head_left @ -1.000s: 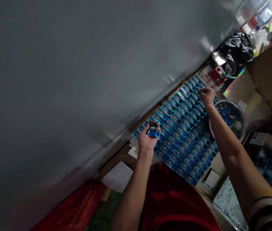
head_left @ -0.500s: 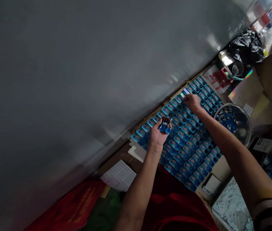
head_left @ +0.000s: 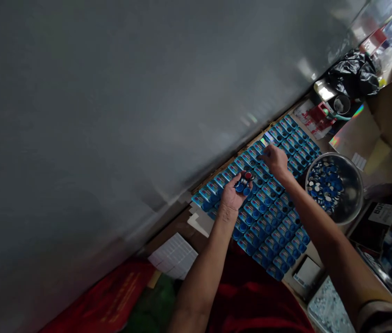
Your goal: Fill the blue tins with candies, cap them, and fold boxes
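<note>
My left hand [head_left: 232,197] is cupped, palm up, over the rows of cards, its fingers curled round several small round blue tins [head_left: 243,186]; one shows a red face. My right hand [head_left: 276,160] is over the upper rows of blue printed cards [head_left: 257,234], with thumb and fingers pinched together. Whatever is between those fingertips, if anything, is too small and dark to make out. Many cards bear a round blue or dark spot at one end. To the right of my right forearm, a metal bowl [head_left: 358,199] holds many loose blue and silvery round pieces.
A grey wall [head_left: 129,101] runs along the table's far edge. Beyond the cards lie a red-and-white packet [head_left: 312,119] and a black plastic bag [head_left: 353,74]. A small white-topped box [head_left: 307,272] and a clear tub [head_left: 331,307] are near my right arm. White label sheets [head_left: 174,255] lie at left.
My right hand has come slightly down and nearer to my left hand. My left hand, still holding the tins, has shifted a little right. More of the bowl shows.
</note>
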Motion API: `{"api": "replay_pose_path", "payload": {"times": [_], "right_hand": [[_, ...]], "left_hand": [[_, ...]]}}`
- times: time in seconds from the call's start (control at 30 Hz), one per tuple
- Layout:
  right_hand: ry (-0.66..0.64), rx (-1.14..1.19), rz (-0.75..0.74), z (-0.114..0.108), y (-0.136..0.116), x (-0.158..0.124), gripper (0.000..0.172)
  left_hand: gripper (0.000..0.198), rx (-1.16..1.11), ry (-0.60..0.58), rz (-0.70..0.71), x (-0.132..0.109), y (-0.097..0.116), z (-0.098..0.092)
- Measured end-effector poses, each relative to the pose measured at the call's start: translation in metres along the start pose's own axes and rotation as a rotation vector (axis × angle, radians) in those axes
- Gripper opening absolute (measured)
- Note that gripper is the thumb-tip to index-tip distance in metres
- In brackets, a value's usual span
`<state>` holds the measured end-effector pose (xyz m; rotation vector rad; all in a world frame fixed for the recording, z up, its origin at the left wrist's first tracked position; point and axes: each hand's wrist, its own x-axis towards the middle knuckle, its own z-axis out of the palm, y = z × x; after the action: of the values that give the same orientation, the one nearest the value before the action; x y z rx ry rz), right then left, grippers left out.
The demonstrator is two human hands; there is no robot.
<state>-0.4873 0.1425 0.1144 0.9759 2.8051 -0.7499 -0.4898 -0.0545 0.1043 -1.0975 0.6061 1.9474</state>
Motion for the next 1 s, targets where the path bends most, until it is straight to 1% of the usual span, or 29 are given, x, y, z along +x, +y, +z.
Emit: {"api": "replay_pose_path", "payload": {"times": [0.03, 0.07, 0.13, 0.2, 0.23, 0.33, 0.43, 0.53, 0.63, 0.73, 0.77, 0.83, 0.93, 1.0], "right_hand": [[-0.003, 0.152, -0.038, 0.005, 0.001, -0.02, 0.019], [-0.046, 0.309, -0.058, 0.01, 0.003, -0.04, 0.026], [-0.206, 0.603, -0.049, 0.02, 0.007, -0.071, 0.038], [-0.33, 0.801, -0.002, 0.026, 0.011, -0.091, 0.045], [-0.35, 0.858, 0.02, 0.028, 0.013, -0.096, 0.046], [-0.332, 0.931, 0.067, 0.024, 0.018, -0.1, 0.043], [-0.322, 0.983, 0.133, 0.015, 0.024, -0.095, 0.039], [-0.285, 1.038, 0.196, 0.009, 0.027, -0.085, 0.042], [-0.235, 1.01, 0.203, 0.009, 0.026, -0.069, 0.04], [-0.296, 0.935, 0.143, 0.011, 0.02, -0.054, 0.04], [-0.317, 0.895, 0.103, 0.011, 0.018, -0.051, 0.041], [-0.311, 0.767, 0.007, 0.01, 0.014, -0.05, 0.04], [-0.228, 0.484, -0.167, 0.007, 0.013, -0.058, 0.034], [-0.185, 0.281, -0.324, 0.005, 0.017, -0.066, 0.036]], "left_hand": [[0.014, 0.031, 0.011, -0.001, -0.001, -0.001, 0.0], [0.014, 0.06, 0.017, -0.005, -0.002, -0.003, -0.001], [0.014, 0.103, 0.016, -0.023, -0.003, -0.008, -0.002], [0.015, 0.123, 0.002, -0.045, -0.002, -0.013, -0.003], [0.015, 0.125, -0.01, -0.054, -0.001, -0.016, -0.004], [0.013, 0.11, -0.044, -0.085, 0.001, -0.022, -0.006], [0.012, 0.091, -0.049, -0.102, 0.002, -0.026, -0.009], [0.013, 0.058, -0.047, -0.09, 0.005, -0.027, -0.009], [0.014, 0.008, -0.07, -0.071, 0.011, -0.025, -0.004], [0.014, -0.005, -0.112, -0.053, 0.021, -0.018, 0.002], [0.014, -0.001, -0.129, -0.051, 0.025, -0.015, 0.003], [0.013, 0.006, -0.15, -0.059, 0.03, -0.01, 0.006], [0.014, 0.012, -0.158, -0.093, 0.032, -0.006, 0.007], [0.016, 0.016, -0.143, -0.105, 0.029, -0.007, 0.006]]}}
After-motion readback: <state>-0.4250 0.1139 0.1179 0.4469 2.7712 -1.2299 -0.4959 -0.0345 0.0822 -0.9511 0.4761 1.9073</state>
